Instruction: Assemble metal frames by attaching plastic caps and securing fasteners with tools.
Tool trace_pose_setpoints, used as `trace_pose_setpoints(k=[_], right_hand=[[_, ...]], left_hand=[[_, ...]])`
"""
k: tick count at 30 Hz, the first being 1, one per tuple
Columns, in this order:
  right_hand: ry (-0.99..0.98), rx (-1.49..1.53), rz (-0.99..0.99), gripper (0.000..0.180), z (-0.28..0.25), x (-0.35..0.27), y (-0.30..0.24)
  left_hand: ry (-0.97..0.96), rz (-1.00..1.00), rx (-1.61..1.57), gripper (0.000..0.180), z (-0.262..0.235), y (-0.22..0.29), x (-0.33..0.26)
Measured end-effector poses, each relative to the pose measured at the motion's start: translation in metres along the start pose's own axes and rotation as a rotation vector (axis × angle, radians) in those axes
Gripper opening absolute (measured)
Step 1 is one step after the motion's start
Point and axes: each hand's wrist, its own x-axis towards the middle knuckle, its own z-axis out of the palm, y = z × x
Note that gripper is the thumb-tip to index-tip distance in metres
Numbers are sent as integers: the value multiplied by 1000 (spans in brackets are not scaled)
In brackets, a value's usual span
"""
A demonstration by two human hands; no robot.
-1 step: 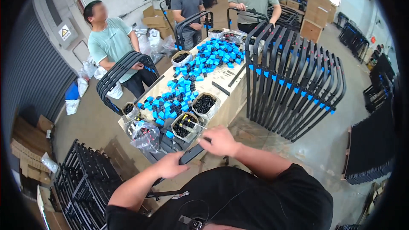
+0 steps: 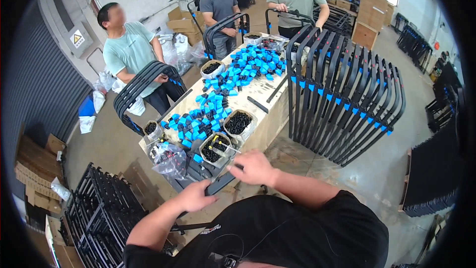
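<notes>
In front of my body, a black bar (image 2: pixel 221 182) slants up from my left hand to my right. My left hand (image 2: pixel 197 195) is wrapped around its lower end. Around the upper end close the fingers of my right hand (image 2: pixel 252 167). Just beyond that hand, a yellow-handled tool (image 2: pixel 216 142) with a thin metal shaft lies across a tub of small black parts (image 2: pixel 210 156). More flat black pieces (image 2: pixel 200 170) lie at the near table edge, partly hidden by my left hand and the bar.
Blue-and-black plastic pieces (image 2: pixel 210 109) are heaped along the wooden table (image 2: pixel 248 92). Curved black frames (image 2: pixel 342 99) stand to the right, with stacked frames (image 2: pixel 99 213) at lower left. Several people stand around the far side, one (image 2: pixel 130 44) holding curved frames. A clear bag (image 2: pixel 169 160) sits at the near corner.
The bar lies a little flatter, and my left hand has shifted slightly left. Both hands keep their grip.
</notes>
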Motion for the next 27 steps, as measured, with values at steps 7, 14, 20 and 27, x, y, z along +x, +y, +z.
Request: trace_pose_setpoints(k=[7,14,20,27], right_hand=[[-117,220,-45,38,-16,4,30],[-216,676,118,22,-10,-1,64],[-106,701,505,42,17,-3,90],[21,524,579,43,-34,54,131]], left_hand=[[592,-350,-231,26,44,-61,-97],[1360,-186,-621,21,118,-158,-123],[1177,-133,-603,36,76,-148,-109],[1139,-242,-550,41,35,-84,-61]])
